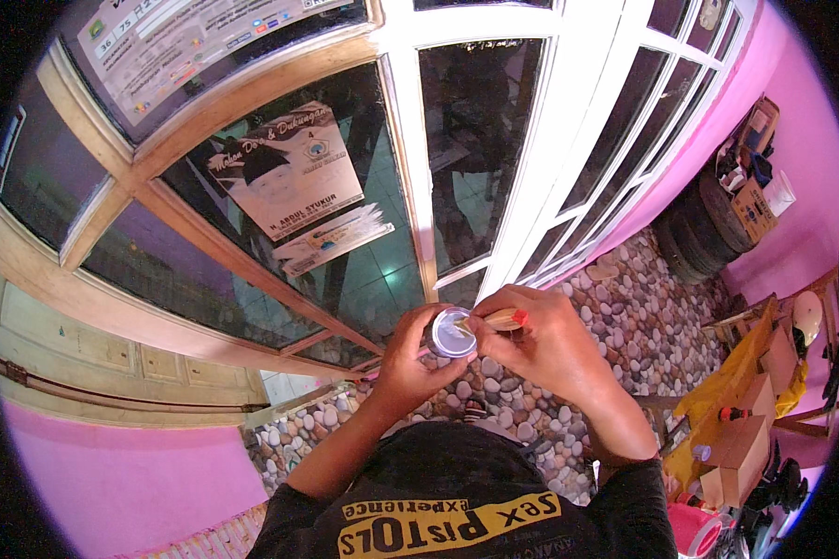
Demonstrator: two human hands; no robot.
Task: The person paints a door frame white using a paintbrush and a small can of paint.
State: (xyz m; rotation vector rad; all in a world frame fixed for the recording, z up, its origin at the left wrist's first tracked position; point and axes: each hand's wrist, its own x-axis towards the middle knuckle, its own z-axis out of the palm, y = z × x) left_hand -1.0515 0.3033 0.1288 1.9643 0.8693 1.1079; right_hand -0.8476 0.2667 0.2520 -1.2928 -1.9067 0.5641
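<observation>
My left hand point(406, 361) is closed around a small round cup point(454, 347) with a pale rim and whitish paint inside, held in front of my chest. In my right hand point(555, 347) is a paintbrush point(502, 320) with a light wooden handle and a red end. Its head dips into the mouth of the cup, and the bristles are partly hidden by my fingers. Just beyond both hands stands a glazed door frame, white on its right-hand post point(514, 238) and bare wood on its left part point(252, 291).
A poster point(298, 177) is stuck behind the left glass. Pebble-patterned floor point(643, 317) spreads below. Stacked tires point(697, 233) with boxes stand against the pink wall at far right. Nearer on the right are cardboard boxes point(741, 456), a yellow cloth point(732, 373) and a pink container point(694, 529).
</observation>
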